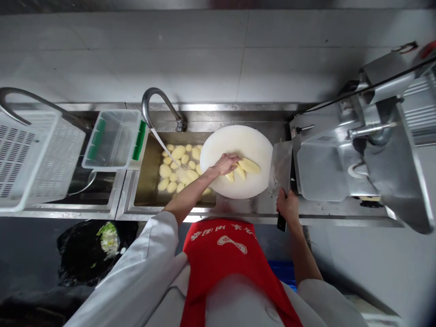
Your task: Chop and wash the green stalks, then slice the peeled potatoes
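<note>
On the round white cutting board (218, 136) lie several peeled potato pieces (250, 165), cut lengthwise. My left hand (226, 164) reaches over the board with its fingers closed on the near ends of these pieces; the fingertips are partly hidden. Beside the board's right edge, my right hand (288, 205) is wrapped around the black handle of a cleaver (280, 165). Its wide blade points away from me and is apart from the potatoes. In the sink to the left, many peeled whole potatoes (165, 170) sit in water.
Water runs from a curved faucet (148, 102) into the sink (140, 193). Left of it stand a clear plastic bin (114, 147) and a white perforated basket (51, 159). A metal slicing machine (391, 159) and translucent tray (322, 175) occupy the right. A black bag (76, 254) lies below.
</note>
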`<state>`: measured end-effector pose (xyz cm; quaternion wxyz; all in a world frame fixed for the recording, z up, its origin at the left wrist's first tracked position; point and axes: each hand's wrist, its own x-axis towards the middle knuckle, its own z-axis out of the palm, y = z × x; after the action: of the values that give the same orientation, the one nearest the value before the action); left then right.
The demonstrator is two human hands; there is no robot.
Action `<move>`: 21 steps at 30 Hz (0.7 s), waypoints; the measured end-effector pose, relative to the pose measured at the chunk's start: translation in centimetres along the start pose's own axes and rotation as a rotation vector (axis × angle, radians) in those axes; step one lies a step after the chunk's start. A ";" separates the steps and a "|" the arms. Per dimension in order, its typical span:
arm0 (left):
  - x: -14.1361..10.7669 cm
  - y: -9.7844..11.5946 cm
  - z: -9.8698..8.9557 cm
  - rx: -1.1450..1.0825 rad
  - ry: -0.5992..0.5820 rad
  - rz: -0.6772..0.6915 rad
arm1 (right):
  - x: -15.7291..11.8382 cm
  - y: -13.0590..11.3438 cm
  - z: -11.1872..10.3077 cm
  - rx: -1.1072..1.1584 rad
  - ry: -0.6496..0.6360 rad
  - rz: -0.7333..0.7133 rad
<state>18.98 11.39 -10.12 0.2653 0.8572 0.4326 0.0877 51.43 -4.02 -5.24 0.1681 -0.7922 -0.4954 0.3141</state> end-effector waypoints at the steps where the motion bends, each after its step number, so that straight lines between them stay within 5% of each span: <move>1: 0.3 0.1 0.5 0.000 -0.028 -0.021 | 0.0 0.0 0.0 0.018 -0.003 0.014; 7: 2.5 1.7 2.7 0.201 -0.111 -0.056 | -1.1 0.3 -0.9 0.057 0.046 0.051; 12: 1.8 2.2 2.7 0.248 -0.134 -0.021 | -2.5 1.7 -1.2 0.134 0.044 0.088; 21: -0.8 2.3 4.9 0.206 0.084 -0.033 | -3.4 2.9 -0.9 0.168 0.039 0.113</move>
<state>21.98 7.82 -12.93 0.1588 0.8682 0.4642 0.0742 52.94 -8.35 -5.12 0.2256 -0.8078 -0.4187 0.3482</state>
